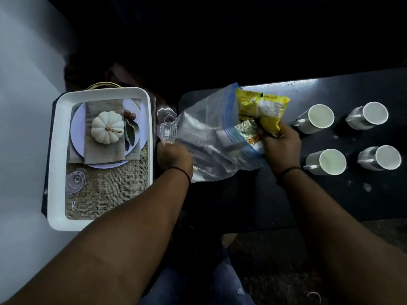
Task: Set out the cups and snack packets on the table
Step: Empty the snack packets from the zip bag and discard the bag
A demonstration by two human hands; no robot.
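Note:
Several white cups stand upright in two rows on the dark table [363, 194], among them one at the near left [328, 162] and one at the far left [317, 118]. A clear zip bag [207, 137] with a blue seal lies over the table's left end. My left hand [175, 156] grips the bag's closed bottom end. My right hand [280, 146] is at the bag's mouth, shut on a yellow snack packet [262, 108] that sticks out of it. More packets show dimly inside the bag.
A white tray [57, 150] sits to the left, holding a burlap mat, a plate, a folded napkin, a small white pumpkin [108, 127] and a clear glass [74, 181]. A pale wall runs along the far left. My knees are below.

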